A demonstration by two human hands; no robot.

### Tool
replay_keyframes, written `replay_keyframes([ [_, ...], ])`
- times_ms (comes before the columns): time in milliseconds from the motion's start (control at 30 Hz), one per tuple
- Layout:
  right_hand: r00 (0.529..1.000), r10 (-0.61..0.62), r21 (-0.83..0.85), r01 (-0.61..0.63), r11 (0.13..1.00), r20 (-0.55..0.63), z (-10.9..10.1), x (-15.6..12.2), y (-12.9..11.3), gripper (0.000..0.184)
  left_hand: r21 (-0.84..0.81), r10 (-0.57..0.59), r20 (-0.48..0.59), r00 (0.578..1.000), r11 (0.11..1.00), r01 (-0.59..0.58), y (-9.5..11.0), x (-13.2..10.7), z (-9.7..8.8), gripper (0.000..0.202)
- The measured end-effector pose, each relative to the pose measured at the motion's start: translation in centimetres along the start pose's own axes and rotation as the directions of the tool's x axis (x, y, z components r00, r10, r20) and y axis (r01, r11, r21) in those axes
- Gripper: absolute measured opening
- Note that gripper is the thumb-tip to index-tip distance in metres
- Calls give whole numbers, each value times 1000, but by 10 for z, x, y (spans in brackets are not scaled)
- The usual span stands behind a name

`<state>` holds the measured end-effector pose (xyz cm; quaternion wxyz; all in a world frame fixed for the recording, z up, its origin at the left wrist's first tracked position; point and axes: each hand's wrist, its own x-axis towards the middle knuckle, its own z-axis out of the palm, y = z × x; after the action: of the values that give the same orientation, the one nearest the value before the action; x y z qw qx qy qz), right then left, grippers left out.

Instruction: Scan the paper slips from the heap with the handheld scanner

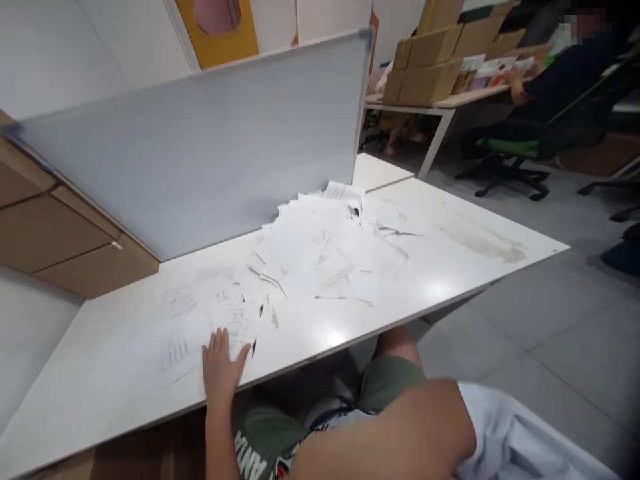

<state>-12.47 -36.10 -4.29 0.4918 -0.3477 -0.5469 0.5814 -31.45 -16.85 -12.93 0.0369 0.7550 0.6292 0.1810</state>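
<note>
My left hand (223, 363) lies palm down near the front edge of the white table, fingers stretched out and thumb apart. Under and just beyond its fingertips are printed white sheets (183, 333), spread flat and blurred. To the right, a large loose heap of papers (320, 247) rests against the foot of a whiteboard, many sheets overlapping at odd angles. My right arm (385, 437) crosses the bottom of the view, bent in front of my body; its hand is outside the picture.
The whiteboard (225, 147) stands upright along the table's back edge. Cardboard boxes (95, 257) stand at the left end. The white table (475, 247) has a brownish smear at right. Beyond, a person (565, 87) sits on a green chair (515, 147) by another desk with stacked cartons (425, 67).
</note>
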Motion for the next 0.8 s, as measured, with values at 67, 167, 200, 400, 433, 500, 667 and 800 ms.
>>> replay_keyframes([
  [67, 994, 39, -44, -35, 998, 102, -30, 20, -4, 45, -99, 128, -26, 991, 986, -130, 0, -8, -2, 55],
  [167, 955, 280, -2, -282, 959, -92, -57, 30, 21, 27, -182, 302, -31, 953, 936, -302, 5, -26, -15, 37],
  [200, 906, 399, 70, -393, 917, -141, -61, 29, 35, 22, -185, 323, -39, 945, 927, -325, 8, -32, -20, 37],
  [400, 824, 565, 193, -561, 805, 35, -65, 10, 93, 43, -123, 272, 26, 962, 956, -267, 23, -53, -25, 45],
  [433, 824, 565, 206, -562, 801, 48, -65, 9, 95, 47, -151, 329, 77, 941, 937, -315, 27, -56, -23, 44],
  [500, 831, 551, 247, -550, 798, 73, -64, 12, 95, 51, -223, 474, 121, 872, 869, -442, 31, -58, -20, 44],
  [667, 849, 511, 371, -521, 769, 131, -60, 24, 96, 54, -98, 271, -119, 955, 954, -283, 16, -34, -21, 48],
  [800, 845, 527, 420, -511, 750, 88, -59, 27, 98, 54, -149, -61, -68, 996, 988, 51, -10, -11, -23, 56],
])
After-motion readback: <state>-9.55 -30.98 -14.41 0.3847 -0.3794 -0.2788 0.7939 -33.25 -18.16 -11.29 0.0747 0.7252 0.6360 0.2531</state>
